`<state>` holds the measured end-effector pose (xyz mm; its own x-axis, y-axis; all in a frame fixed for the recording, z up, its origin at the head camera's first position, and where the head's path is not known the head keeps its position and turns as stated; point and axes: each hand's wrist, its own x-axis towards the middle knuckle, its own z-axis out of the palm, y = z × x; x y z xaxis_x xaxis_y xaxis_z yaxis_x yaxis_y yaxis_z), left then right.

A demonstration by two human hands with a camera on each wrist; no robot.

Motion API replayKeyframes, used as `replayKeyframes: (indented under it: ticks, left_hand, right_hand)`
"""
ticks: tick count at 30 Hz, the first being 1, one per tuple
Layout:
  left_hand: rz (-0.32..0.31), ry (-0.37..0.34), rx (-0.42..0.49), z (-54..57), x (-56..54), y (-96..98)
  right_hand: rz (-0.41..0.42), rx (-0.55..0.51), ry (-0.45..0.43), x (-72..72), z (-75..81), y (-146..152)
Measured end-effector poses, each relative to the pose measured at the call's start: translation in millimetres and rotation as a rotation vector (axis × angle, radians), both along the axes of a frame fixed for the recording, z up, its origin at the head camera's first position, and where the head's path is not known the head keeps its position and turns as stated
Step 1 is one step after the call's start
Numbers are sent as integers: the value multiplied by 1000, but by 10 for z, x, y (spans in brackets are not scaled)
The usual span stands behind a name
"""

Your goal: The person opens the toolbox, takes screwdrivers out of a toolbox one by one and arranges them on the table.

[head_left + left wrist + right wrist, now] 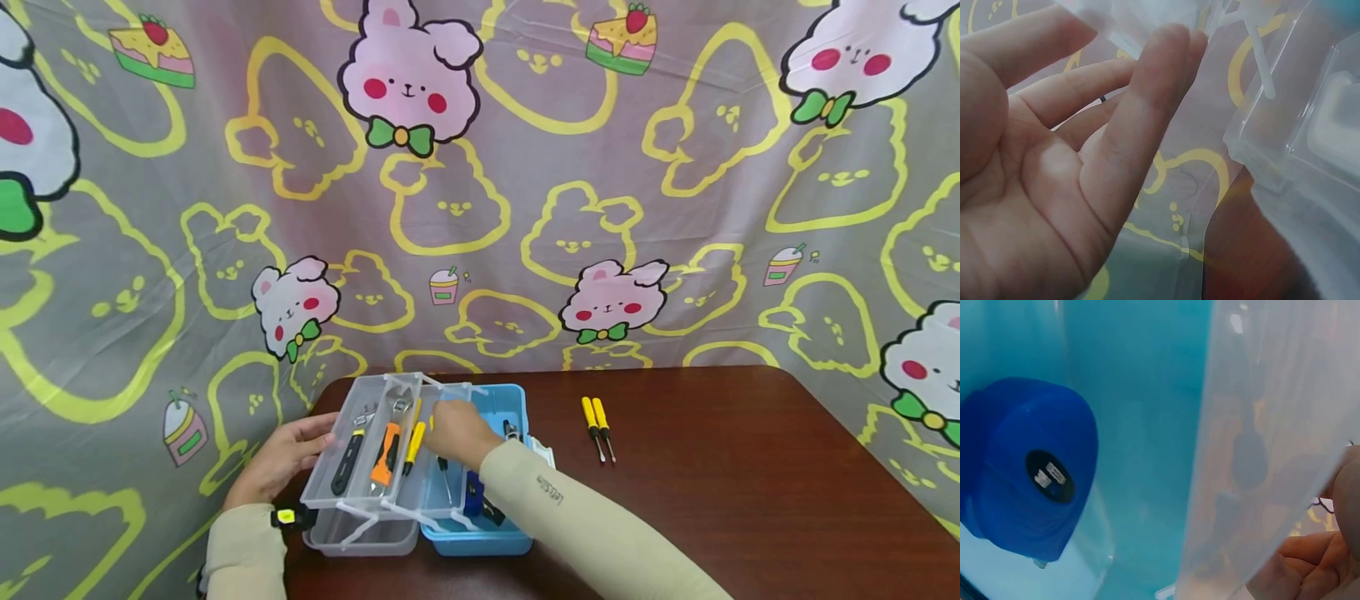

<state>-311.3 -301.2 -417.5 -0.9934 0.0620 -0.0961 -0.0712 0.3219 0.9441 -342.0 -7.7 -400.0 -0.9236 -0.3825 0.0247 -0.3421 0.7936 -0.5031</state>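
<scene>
The driver points its tip this way, in or just over the clear tray; the right hand, nearer than the left hand, grips its far end. The left hand touches the tray's side, fingers loose. Only the right wrist view shows the badge on the blue tool. Two drivers lie off right

We observe a smooth, translucent plastic tray, a glossy blue plastic box, 2 screwdrivers with metal shafts, a smooth wood-grained table and creased printed cloth.
</scene>
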Motion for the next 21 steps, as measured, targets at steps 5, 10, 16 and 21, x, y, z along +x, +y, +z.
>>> replayKeyframes:
  ticks: [5, 10, 16, 21]
  left_hand:
    - [-1, 3, 1, -9, 16, -11]
    - [1, 1, 19, -32, 28, -14]
    - [-14, 5, 20, -44, 12, -25]
    - [-27, 23, 37, -37, -1, -31]
  right_hand:
    - [-28, -60, -5, 11, 38, 50]
    - [-33, -114, -11, 6, 32, 98]
    - [-9, -190, -28, 6, 36, 152]
    - [-4, -246, -19, 8, 45, 170]
